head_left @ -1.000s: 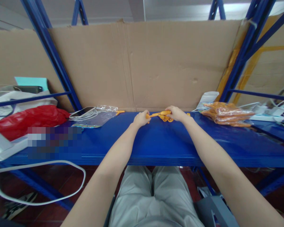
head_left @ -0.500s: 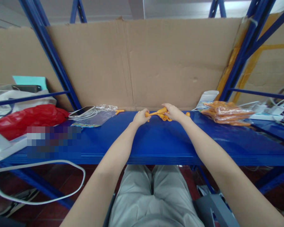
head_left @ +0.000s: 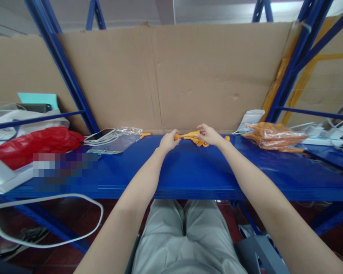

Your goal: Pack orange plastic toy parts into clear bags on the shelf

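Between my two hands is a yellow-orange plastic piece (head_left: pixel 189 134) with a ridged, screw-like shaft and a wider end. My left hand (head_left: pixel 169 141) is closed on its rounded left end. The fingers of my right hand (head_left: pixel 208 134) pinch the wider right end. Just below it, several loose yellow plastic parts with ring-shaped ends (head_left: pixel 199 142) lie on the blue table (head_left: pixel 197 171). Another small yellow part (head_left: pixel 227 138) sits just right of my right wrist. What exactly the held piece is, I cannot make out.
To the left lie a clear plastic bag (head_left: pixel 122 140), a phone with a white cable (head_left: pixel 103 135), a small yellow piece (head_left: pixel 145 135) and a red bag (head_left: pixel 45 142). Bagged orange parts (head_left: pixel 271 137) lie right. A cardboard sheet (head_left: pixel 202 76) stands behind, between blue posts.
The held piece has gone from tilted up at its right to nearly level, its left end a little higher. My right fingers have shifted slightly on the wider end.
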{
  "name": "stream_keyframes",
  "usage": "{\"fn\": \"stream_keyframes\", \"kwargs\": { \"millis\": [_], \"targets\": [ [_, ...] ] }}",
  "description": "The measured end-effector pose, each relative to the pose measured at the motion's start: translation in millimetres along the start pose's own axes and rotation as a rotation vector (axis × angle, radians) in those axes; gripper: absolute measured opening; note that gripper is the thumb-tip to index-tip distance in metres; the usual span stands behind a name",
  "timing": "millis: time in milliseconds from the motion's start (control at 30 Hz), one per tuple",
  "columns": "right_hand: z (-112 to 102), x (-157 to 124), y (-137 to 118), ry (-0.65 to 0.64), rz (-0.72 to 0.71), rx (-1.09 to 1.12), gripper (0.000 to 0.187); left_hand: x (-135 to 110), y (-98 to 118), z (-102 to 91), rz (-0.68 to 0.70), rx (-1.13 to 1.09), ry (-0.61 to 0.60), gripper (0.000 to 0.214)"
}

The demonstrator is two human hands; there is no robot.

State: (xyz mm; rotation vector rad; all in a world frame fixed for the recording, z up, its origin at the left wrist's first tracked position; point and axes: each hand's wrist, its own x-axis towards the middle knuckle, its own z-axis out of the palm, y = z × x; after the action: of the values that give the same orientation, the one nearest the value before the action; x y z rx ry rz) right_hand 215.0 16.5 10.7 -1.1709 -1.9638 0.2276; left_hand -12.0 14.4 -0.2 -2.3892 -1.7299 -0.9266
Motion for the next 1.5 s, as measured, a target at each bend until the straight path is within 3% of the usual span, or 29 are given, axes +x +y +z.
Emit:
{"fn": "stream_keyframes", "kwargs": {
  "millis": [133,300,433,600,833,933,1100,1500],
  "targets": [
    [-2.5,-1.2,-5.6,-0.018,0.123,0.123,0.022,-1.4,5.1,-2.2,0.018,0.012,-0.005,0.030],
    [-9.5,-5.7,-16.3,-0.081,0.279,0.201,0.027,-3.0,8.5,-4.2,0.024,0.033,-0.016,0.030],
    [-14.0,-9.5,-16.1,-0.207,0.322,0.340,0.027,-3.2,6.3,-4.1,0.004,0.028,-0.029,0.030],
    [-16.1,-10.3,-16.1,-0.255,0.346,0.391,0.020,-1.8,3.1,-3.3,0.020,0.020,-0.018,0.030],
    [-12.0,-12.2,-23.5,-0.271,0.470,0.416,0.050,-1.3,1.0,-2.5,0.054,0.034,-0.015,0.029],
    [-11.6,-12.7,-24.0,-0.246,0.473,0.400,0.050,-1.2,0.8,-2.2,0.043,0.028,-0.008,0.029],
    [-10.0,-13.1,-19.6,-0.212,0.394,0.446,0.027,-0.9,0.0,-1.1,0.023,0.001,-0.023,0.029],
    [-9.2,-14.9,-21.8,-0.213,0.350,0.393,0.014,1.1,-0.7,1.7,0.004,-0.110,-0.053,0.028]
  ]
}}
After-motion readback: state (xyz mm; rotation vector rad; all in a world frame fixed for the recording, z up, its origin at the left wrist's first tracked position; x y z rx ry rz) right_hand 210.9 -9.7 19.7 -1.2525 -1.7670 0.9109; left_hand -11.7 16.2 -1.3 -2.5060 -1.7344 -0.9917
